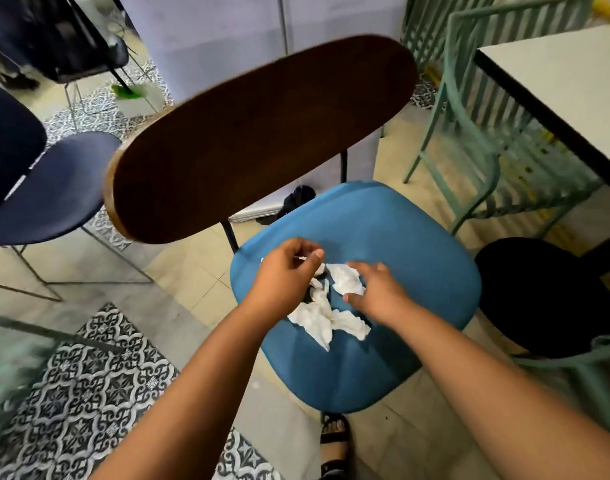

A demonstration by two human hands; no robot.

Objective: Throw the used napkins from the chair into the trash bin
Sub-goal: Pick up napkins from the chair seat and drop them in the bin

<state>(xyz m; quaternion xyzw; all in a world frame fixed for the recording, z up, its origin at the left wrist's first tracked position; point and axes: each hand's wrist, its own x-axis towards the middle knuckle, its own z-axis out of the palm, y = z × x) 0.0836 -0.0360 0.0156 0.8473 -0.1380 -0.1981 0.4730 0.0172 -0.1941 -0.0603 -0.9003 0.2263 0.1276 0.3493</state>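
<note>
Head view: I see both hands over the chair (383, 237).
Napkins (326, 318): crumpled on the blue seat.
Left hand (284, 275): fingers curled, pinching a napkin scrap.
Right hand (379, 292): fingers resting, gripping a napkin.

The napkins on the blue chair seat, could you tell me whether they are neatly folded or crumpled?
Crumpled: the white napkins lie wrinkled and bunched in a loose pile on the blue chair seat.
</note>
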